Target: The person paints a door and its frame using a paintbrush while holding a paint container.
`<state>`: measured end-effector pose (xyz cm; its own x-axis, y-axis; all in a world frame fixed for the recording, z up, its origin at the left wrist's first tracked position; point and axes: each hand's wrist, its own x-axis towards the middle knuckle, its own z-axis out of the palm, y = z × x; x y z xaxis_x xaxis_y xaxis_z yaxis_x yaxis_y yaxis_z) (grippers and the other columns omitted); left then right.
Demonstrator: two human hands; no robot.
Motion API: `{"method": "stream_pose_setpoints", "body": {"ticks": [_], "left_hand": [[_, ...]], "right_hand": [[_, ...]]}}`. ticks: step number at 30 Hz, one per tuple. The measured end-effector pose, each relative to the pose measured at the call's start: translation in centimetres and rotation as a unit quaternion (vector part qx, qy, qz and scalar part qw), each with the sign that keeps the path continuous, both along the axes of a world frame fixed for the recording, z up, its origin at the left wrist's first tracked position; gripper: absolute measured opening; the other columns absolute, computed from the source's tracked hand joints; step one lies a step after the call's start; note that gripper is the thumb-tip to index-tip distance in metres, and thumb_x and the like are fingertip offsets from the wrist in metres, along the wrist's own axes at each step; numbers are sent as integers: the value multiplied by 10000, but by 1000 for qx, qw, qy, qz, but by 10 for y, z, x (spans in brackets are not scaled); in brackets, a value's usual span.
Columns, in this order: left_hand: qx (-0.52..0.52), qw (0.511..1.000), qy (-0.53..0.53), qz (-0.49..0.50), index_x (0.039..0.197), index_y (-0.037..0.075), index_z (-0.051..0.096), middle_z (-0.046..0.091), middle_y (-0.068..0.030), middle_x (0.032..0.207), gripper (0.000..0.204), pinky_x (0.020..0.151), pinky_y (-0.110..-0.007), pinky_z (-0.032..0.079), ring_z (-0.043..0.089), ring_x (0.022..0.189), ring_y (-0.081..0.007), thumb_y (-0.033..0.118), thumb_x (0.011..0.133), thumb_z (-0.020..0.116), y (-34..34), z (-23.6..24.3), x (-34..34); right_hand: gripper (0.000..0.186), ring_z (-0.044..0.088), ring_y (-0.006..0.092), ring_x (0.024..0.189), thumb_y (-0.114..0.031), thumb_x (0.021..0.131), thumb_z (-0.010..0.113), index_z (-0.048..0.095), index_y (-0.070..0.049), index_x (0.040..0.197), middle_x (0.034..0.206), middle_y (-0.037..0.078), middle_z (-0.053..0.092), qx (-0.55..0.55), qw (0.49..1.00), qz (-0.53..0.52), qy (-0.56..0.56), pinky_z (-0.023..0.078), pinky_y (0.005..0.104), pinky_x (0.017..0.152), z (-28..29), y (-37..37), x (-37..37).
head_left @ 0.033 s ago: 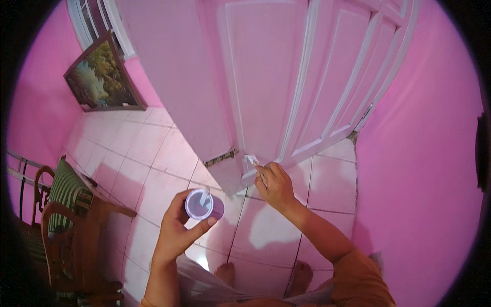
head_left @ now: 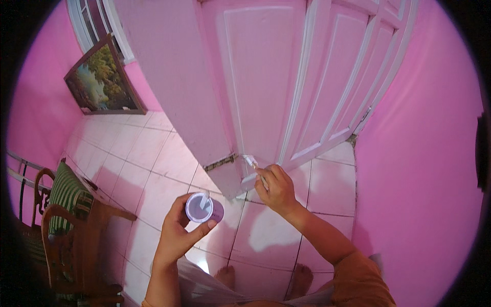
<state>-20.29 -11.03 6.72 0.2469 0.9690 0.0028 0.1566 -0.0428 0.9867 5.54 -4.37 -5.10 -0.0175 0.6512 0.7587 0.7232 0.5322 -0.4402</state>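
Note:
In my left hand point(head_left: 179, 227) is a small purple-grey cup point(head_left: 212, 215), open at the top, with a light-coloured stick point(head_left: 203, 201) standing in it. My right hand point(head_left: 276, 192) grips a paintbrush, its white bristles point(head_left: 250, 161) against the lower part of a pale pink panelled door point(head_left: 261, 77). Left of the brush, a metal bolt point(head_left: 220, 161) is fixed on the door's lower corner.
A carved wooden chair point(head_left: 56, 215) with a green striped cushion stands at the left on white floor tiles point(head_left: 148, 148). A framed landscape painting point(head_left: 105, 79) leans near a window point(head_left: 94, 20). A pink wall point(head_left: 414, 189) rises at the right; my bare feet point(head_left: 302, 276) show below.
The view has shifted a little, so the scene sits slightly lower. Both hands are almost where they were, still holding cup and brush.

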Motion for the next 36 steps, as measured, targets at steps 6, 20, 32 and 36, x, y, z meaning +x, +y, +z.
{"method": "stream_pose_setpoints", "body": {"ticks": [6, 20, 32, 36], "left_hand": [[11, 1000, -5, -4, 1305, 4, 502, 609, -76, 1202, 630, 1046, -340, 458, 598, 1161, -180, 80, 787, 851, 5, -3, 5], [-7, 998, -10, -68, 1331, 25, 505, 609, -86, 1244, 653, 1069, -366, 440, 584, 1209, -204, 118, 791, 859, 46, -26, 52], [-16, 992, 0, -125, 1347, 20, 501, 613, -94, 1259, 654, 1093, -356, 424, 579, 1227, -197, 101, 798, 848, 41, -23, 64], [-40, 993, 12, -114, 1341, 17, 499, 606, -107, 1277, 689, 1097, -380, 423, 572, 1234, -216, 124, 773, 875, 30, -16, 61]], "right_hand": [[146, 552, 215, 561, -15, 715, 700, 686, -28, 860, 712, 64, 555, 72, 996, 22, 38, 450, 335, 503, 76, -6, 23], [205, 567, 141, 653, 73, 770, 666, 679, 0, 961, 791, 71, 596, 130, 990, 11, 52, 445, 273, 562, 223, 4, 118], [280, 577, 200, 680, 47, 752, 693, 688, -6, 1027, 816, 91, 576, 304, 953, 3, -16, 482, 303, 605, 275, 37, 102], [340, 582, 220, 761, 39, 744, 713, 670, 5, 1079, 885, 109, 564, 232, 972, -4, -46, 498, 336, 639, 230, 43, 101]]}}
